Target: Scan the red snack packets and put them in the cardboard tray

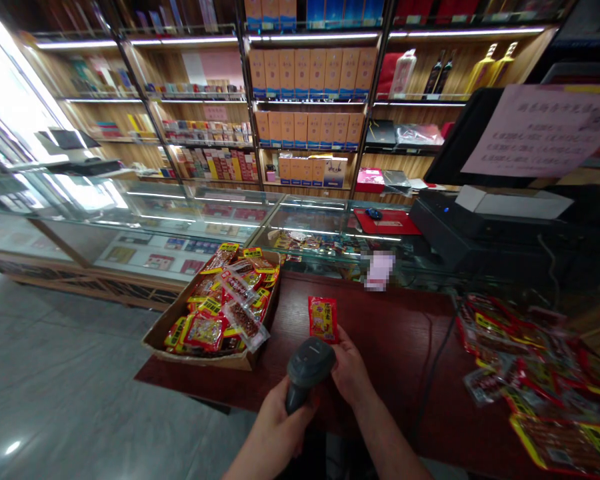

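My left hand point(283, 423) is wrapped round the handle of a dark grey barcode scanner point(311, 362), its head turned toward the far side of the counter. Just beyond it, my right hand point(350, 368) grips a small red and yellow snack packet point(323, 317) by its lower right edge. The scanner head hides the packet's bottom edge. To the left stands an open cardboard box point(200, 360) heaped with similar packets. More snack packets point(525, 353) lie in a loose pile on the right side of the dark red wooden counter point(395, 347).
Behind the wooden counter runs a glass display case point(215, 207). A black cable point(437, 353) crosses the counter right of my hands. A monitor point(463, 133) with a pink paper notice stands at the right. A blue mouse point(374, 213) rests on a red mat, with lit shelves of boxes point(310, 73) behind.
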`<act>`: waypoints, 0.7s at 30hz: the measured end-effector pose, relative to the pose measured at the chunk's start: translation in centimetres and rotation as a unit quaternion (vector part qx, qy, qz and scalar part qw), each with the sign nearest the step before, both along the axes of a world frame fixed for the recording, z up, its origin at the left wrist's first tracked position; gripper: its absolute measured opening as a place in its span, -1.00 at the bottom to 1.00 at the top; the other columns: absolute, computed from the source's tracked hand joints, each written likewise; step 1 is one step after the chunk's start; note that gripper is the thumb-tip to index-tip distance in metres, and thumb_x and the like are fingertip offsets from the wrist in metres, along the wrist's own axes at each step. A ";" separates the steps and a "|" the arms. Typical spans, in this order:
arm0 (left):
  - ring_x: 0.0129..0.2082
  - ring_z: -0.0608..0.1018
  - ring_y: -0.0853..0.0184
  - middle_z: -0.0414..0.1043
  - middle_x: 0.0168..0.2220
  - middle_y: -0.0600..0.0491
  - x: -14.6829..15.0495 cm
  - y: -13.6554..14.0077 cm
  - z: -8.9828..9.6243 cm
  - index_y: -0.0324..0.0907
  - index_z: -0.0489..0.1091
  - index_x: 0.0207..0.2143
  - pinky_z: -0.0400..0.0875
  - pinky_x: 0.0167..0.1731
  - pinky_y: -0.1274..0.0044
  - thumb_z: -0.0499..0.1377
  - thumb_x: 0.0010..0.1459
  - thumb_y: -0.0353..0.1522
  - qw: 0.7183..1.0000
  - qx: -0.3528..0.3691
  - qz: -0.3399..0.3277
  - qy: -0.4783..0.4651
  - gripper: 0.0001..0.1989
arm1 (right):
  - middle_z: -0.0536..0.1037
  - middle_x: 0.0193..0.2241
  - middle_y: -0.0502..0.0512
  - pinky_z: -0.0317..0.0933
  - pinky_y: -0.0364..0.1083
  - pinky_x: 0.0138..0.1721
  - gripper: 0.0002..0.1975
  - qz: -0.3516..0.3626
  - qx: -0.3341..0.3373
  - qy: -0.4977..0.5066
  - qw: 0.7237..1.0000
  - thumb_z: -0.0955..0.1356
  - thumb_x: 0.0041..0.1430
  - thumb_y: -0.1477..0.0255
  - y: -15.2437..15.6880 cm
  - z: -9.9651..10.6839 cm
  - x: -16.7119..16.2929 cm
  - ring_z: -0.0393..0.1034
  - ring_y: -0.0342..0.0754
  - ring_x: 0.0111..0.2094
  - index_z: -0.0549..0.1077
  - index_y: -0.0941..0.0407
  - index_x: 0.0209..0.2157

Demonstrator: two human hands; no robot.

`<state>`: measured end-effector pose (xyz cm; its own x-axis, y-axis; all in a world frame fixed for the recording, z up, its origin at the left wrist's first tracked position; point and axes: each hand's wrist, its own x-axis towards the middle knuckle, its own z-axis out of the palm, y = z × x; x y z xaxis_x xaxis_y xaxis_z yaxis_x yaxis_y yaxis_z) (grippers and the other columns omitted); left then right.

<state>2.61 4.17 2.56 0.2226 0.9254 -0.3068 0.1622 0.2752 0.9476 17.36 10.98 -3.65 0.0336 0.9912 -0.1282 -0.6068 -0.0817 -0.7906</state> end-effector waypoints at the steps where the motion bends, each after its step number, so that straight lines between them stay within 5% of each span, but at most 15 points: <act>1: -0.80 0.19 0.53 0.17 -0.72 0.32 0.0 0.0 0.1 -0.14 0.27 -0.36 0.06 -0.79 0.69 0.18 0.08 -0.29 1.000 0.001 0.001 -0.002 -0.86 | 0.67 -0.32 -0.01 0.43 -0.03 -0.10 -0.54 0.001 -0.008 0.023 1.000 0.42 -0.04 0.47 0.0 -0.2 -0.1 0.57 0.02 -0.20 0.49 0.01 -0.02; 7: -0.81 0.17 0.54 0.15 -0.72 0.32 -0.7 -0.1 -0.1 -0.16 0.29 -0.35 0.07 -0.79 0.68 0.17 0.04 -0.22 0.999 -0.004 0.043 0.005 -0.79 | 0.66 -0.26 -0.04 0.43 -0.04 -0.02 -0.47 -0.020 -0.037 0.073 0.996 0.45 -0.14 0.53 1.3 -0.3 0.1 0.57 -0.03 -0.16 0.48 0.01 -0.04; 13: -0.83 0.17 0.53 0.14 -0.77 0.33 -2.0 -0.4 -1.1 -0.19 0.33 -0.31 0.05 -0.79 0.68 0.21 0.02 -0.05 0.996 0.001 0.085 0.015 -0.61 | 0.64 -0.21 -0.02 0.43 0.08 0.04 -0.46 0.014 0.030 0.047 0.998 0.37 -0.14 0.60 7.7 3.8 -1.9 0.55 -0.03 -0.14 0.49 0.02 -0.03; 17: -0.81 0.19 0.52 0.17 -0.76 0.32 -2.6 -1.0 -0.5 -0.20 0.36 -0.29 0.07 -0.78 0.67 0.27 0.01 0.03 0.995 0.000 0.101 0.007 -0.52 | 0.60 -0.04 0.01 0.35 0.11 0.13 -0.45 0.013 0.110 -0.134 0.985 0.28 0.00 0.57 14.3 7.7 -5.6 0.49 -0.01 0.00 0.46 0.01 0.06; 21: -0.79 0.20 0.52 0.17 -0.78 0.31 -3.3 -1.4 -0.2 -0.21 0.38 -0.28 0.10 -0.74 0.68 0.25 0.06 0.07 0.994 0.018 0.111 0.018 -0.49 | 0.50 0.14 0.11 0.10 0.08 0.30 -0.34 0.054 0.159 -0.364 0.916 0.31 0.00 0.61 17.7 9.3 -9.2 0.35 0.03 0.18 0.38 0.09 0.20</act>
<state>-0.72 2.74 2.35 0.0012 0.9607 -0.2777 0.1358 0.2750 0.9518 8.14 28.63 5.67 -0.1049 0.9772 0.1846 0.0889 0.1941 -0.9770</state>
